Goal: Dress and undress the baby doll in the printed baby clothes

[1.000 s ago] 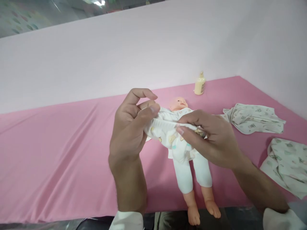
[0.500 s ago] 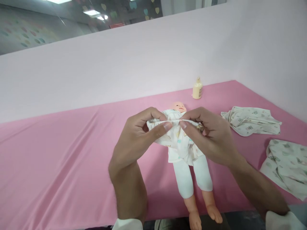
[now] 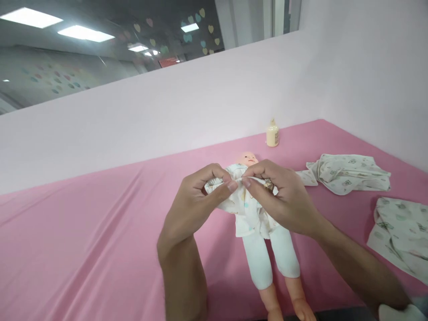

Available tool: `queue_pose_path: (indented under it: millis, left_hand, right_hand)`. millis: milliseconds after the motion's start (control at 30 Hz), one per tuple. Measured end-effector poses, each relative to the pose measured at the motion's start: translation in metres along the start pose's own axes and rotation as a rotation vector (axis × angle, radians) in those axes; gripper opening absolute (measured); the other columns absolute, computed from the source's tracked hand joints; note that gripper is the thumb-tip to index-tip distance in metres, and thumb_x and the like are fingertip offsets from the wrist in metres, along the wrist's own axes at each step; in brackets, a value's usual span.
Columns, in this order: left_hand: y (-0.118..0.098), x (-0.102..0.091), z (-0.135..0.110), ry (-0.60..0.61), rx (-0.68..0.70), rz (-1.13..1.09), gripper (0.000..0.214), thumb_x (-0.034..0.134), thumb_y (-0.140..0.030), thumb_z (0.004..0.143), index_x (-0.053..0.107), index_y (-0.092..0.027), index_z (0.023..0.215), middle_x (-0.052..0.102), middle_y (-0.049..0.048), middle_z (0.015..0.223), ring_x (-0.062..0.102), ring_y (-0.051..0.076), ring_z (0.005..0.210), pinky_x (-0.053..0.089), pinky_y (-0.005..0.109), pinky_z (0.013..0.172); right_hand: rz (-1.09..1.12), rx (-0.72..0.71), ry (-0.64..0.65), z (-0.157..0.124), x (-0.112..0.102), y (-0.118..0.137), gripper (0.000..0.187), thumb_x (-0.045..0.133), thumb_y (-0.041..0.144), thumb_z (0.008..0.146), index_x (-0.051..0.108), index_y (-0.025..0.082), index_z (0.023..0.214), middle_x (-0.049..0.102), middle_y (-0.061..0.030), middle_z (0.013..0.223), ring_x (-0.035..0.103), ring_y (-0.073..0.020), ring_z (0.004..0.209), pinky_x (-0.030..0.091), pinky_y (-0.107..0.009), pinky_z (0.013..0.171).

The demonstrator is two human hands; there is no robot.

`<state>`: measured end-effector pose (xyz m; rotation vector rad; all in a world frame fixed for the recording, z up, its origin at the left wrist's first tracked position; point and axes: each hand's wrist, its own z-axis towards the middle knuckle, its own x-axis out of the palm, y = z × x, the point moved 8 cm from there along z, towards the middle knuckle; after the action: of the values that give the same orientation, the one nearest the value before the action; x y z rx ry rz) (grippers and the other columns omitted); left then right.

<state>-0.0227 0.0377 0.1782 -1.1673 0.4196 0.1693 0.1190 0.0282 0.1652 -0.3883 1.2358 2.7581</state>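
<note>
Between my two hands hangs a small white baby garment (image 3: 247,206) with a coloured print, held up by its edge. My left hand (image 3: 200,191) pinches that edge between thumb and fingers. My right hand (image 3: 277,191) pinches the same edge a little to the right, the fingertips of both hands close together. Behind and below lies a baby doll (image 3: 257,254) on its back, in white leggings and a white top, bare feet toward me. The garment and my hands cover much of the doll's chest and arms; its head shows just above them.
The doll lies on a pink sheet (image 3: 110,223). A pale yellow pump bottle (image 3: 272,135) stands near the white wall (image 3: 200,111). To the right lie a crumpled printed garment (image 3: 354,174) and a folded printed cloth (image 3: 401,232). A window (image 3: 117,53) runs above the wall.
The view has tilted up slightly. My right hand has slid closer to my left along the garment's edge, gathering the cloth between them. Both hands still pinch it.
</note>
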Motion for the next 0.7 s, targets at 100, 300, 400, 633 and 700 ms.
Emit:
queue_pose_path:
  millis: [100, 300, 400, 633, 700]
  left_hand:
    - [0.0, -0.002, -0.001, 0.006, -0.009, -0.005, 0.024, 0.064, -0.036, 0.083, 0.057, -0.017, 0.07, 0.055, -0.0019, 0.066, 0.049, 0.008, 0.056, 0.039, 0.019, 0.049]
    - [0.002, 0.002, -0.003, 0.055, -0.016, -0.029, 0.024, 0.064, -0.037, 0.084, 0.057, -0.017, 0.071, 0.056, -0.0021, 0.068, 0.049, 0.008, 0.057, 0.039, 0.019, 0.05]
    - [0.003, 0.002, -0.004, 0.064, -0.019, -0.031, 0.023, 0.064, -0.036, 0.084, 0.058, -0.018, 0.072, 0.057, -0.0021, 0.069, 0.05, 0.008, 0.058, 0.04, 0.019, 0.051]
    - [0.0, 0.002, -0.005, 0.078, -0.015, 0.022, 0.024, 0.062, -0.038, 0.085, 0.058, -0.017, 0.072, 0.057, -0.0022, 0.067, 0.049, 0.008, 0.058, 0.038, 0.019, 0.051]
    - [0.0, 0.001, -0.005, 0.073, -0.018, 0.057, 0.027, 0.061, -0.04, 0.086, 0.058, -0.017, 0.073, 0.057, -0.0015, 0.067, 0.049, 0.008, 0.058, 0.038, 0.019, 0.051]
  right_hand:
    - [0.014, 0.016, 0.007, 0.0, 0.002, -0.001, 0.007, 0.052, 0.019, 0.09, 0.058, 0.02, 0.085, 0.051, 0.0049, 0.064, 0.041, -0.0071, 0.054, 0.032, -0.021, 0.049]
    - [0.019, 0.05, 0.021, -0.002, 0.004, -0.004, 0.008, 0.052, 0.021, 0.091, 0.058, 0.02, 0.086, 0.05, 0.0047, 0.063, 0.04, -0.0077, 0.054, 0.031, -0.022, 0.05]
    - [0.039, 0.06, 0.029, -0.002, 0.006, -0.004, 0.009, 0.051, 0.022, 0.091, 0.058, 0.02, 0.086, 0.05, 0.0043, 0.065, 0.041, -0.0081, 0.055, 0.032, -0.022, 0.051]
    - [0.055, 0.085, 0.053, -0.002, 0.012, -0.009, 0.009, 0.051, 0.023, 0.091, 0.059, 0.02, 0.087, 0.049, 0.0044, 0.063, 0.039, -0.0081, 0.053, 0.031, -0.022, 0.049]
    - [0.041, 0.089, 0.055, -0.002, 0.014, -0.011, 0.01, 0.051, 0.025, 0.092, 0.059, 0.02, 0.087, 0.05, 0.004, 0.064, 0.04, -0.0083, 0.054, 0.031, -0.022, 0.049]
